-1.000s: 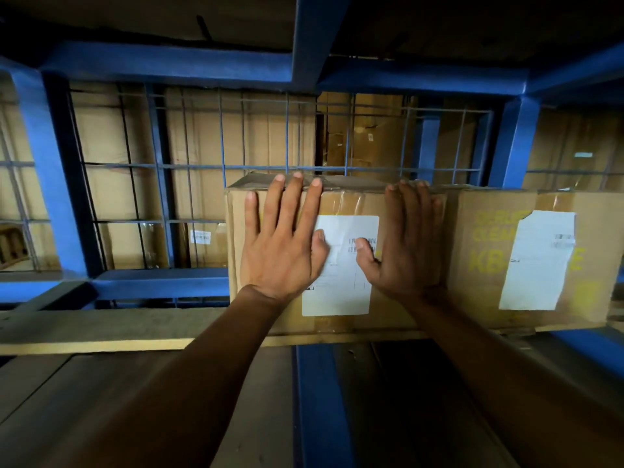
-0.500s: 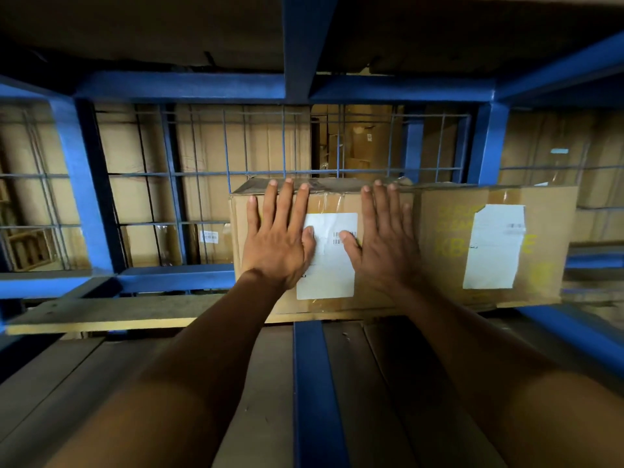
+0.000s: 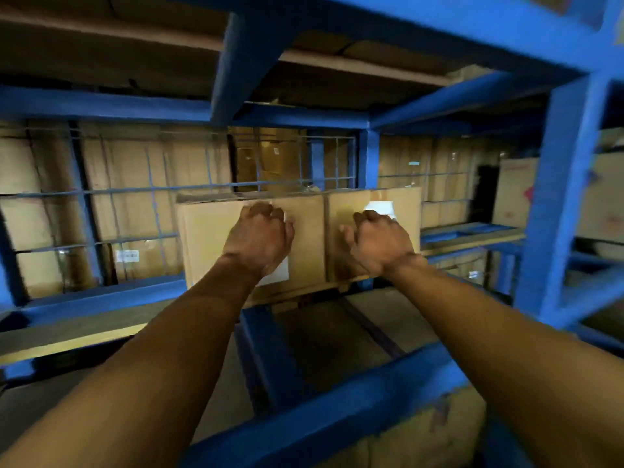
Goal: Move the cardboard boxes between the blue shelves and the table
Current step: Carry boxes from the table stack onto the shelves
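Head view, blurred by motion: two brown cardboard boxes sit side by side at the centre of the frame, on a pale wooden shelf board (image 3: 67,336) inside the blue metal shelf frame (image 3: 557,197). The left brown cardboard box (image 3: 209,238) touches the right brown cardboard box (image 3: 407,201) along one seam. The left hand (image 3: 258,238) is in front of the left box with its fingers curled into a fist, holding nothing, and it covers most of a white paper label (image 3: 278,273). The right hand (image 3: 378,241), likewise curled and holding nothing, hides part of a second white label (image 3: 380,207). Whether the knuckles touch the cardboard cannot be told. Directly behind the boxes runs a blue wire mesh panel (image 3: 152,190), with stacked brown cartons (image 3: 128,163) beyond it. A blue cross beam (image 3: 337,407) slants across the lower frame between the forearms, above another cardboard box (image 3: 422,434) at lower right.
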Available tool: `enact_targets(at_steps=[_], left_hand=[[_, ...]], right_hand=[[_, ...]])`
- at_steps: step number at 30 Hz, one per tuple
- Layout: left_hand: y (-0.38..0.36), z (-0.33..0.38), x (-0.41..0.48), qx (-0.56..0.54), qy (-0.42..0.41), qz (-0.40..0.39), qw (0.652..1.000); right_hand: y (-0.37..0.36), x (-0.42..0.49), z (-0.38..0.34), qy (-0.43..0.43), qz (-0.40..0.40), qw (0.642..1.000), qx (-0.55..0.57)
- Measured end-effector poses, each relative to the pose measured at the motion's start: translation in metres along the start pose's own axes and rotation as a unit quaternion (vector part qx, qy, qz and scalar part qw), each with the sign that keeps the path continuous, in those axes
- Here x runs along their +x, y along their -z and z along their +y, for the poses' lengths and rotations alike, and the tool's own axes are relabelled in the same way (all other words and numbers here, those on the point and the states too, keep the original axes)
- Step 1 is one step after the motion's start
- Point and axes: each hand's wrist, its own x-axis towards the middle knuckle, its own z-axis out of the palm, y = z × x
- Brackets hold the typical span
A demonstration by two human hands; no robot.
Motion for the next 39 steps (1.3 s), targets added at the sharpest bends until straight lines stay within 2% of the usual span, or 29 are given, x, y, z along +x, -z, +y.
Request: enact_targets(at_steps=[2, 5, 7, 11, 15, 18, 20, 22, 26, 29, 31, 34, 36, 39], left_hand=[[0.015, 0.018, 0.001, -0.07, -0.002, 0.013, 0.997], [0.035, 0.05, -0.005, -0.128, -0.077, 0.042, 0.988], [0.047, 0.075, -0.006, -0.127, -0.14, 0.055, 0.981], [0.076, 0.14, -0.015, -0.126, -0.201, 0.091, 0.967], [0.114, 0.209, -0.037, -0.236, -0.28, 0.163, 0.916], [0.141, 0.272, -0.038, -0.23, -0.337, 0.199, 0.891], [0.163, 0.32, -0.034, -0.313, -0.34, 0.24, 0.854], [0.196, 0.365, -0.038, -0.39, -0.341, 0.23, 0.824], [0.277, 0.44, -0.077, -0.461, -0.396, 0.232, 0.759], [0.334, 0.489, -0.114, -0.598, -0.39, 0.174, 0.678], [0.369, 0.52, -0.14, -0.649, -0.408, 0.163, 0.621], [0.418, 0.541, -0.183, -0.678, -0.453, 0.189, 0.547], [0.444, 0.548, -0.213, -0.696, -0.478, 0.184, 0.504], [0.476, 0.54, -0.26, -0.724, -0.517, 0.18, 0.42]], right_hand=[[0.027, -0.019, 0.009, -0.042, -0.009, 0.998, -0.05], [0.065, -0.056, 0.022, -0.097, 0.007, 0.991, -0.096], [0.091, -0.085, 0.032, -0.134, 0.021, 0.983, -0.122], [0.152, -0.147, 0.059, -0.189, 0.023, 0.96, -0.204], [0.226, -0.212, 0.089, -0.257, 0.024, 0.93, -0.26], [0.289, -0.259, 0.107, -0.312, 0.044, 0.899, -0.305], [0.332, -0.294, 0.114, -0.34, 0.049, 0.873, -0.346], [0.377, -0.33, 0.119, -0.365, 0.054, 0.844, -0.39], [0.466, -0.397, 0.117, -0.411, 0.072, 0.781, -0.465], [0.525, -0.452, 0.097, -0.454, 0.037, 0.711, -0.536], [0.556, -0.488, 0.072, -0.482, 0.013, 0.666, -0.569], [0.592, -0.532, 0.026, -0.546, 0.055, 0.597, -0.585], [0.602, -0.558, -0.009, -0.599, 0.089, 0.537, -0.588], [0.603, -0.588, -0.074, -0.65, 0.09, 0.444, -0.61]])
